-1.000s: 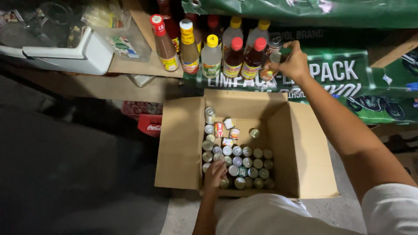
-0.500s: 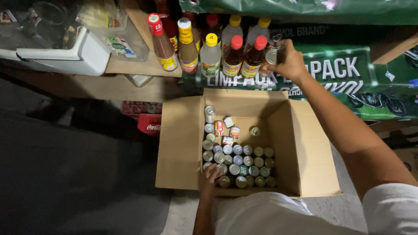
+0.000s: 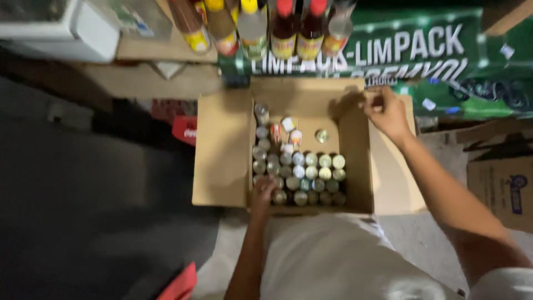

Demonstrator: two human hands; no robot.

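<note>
We have a single head-worn view, looking steeply down from above the person's torso. It faces toward twelve o'clock, where the shelf of bottles [image 3: 261, 28] crosses the top edge. The open cardboard box [image 3: 222, 150] sits centre-frame, fairly near. No second view shares the scene.

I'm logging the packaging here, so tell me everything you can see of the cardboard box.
The cardboard box is plain brown corrugated card, open-topped, flaps folded outward, sitting upright on the floor below a shelf of bottles. Small jars stand in rows in its near half. The left hand reaches among them; the right hand is at its far right rim.
</note>
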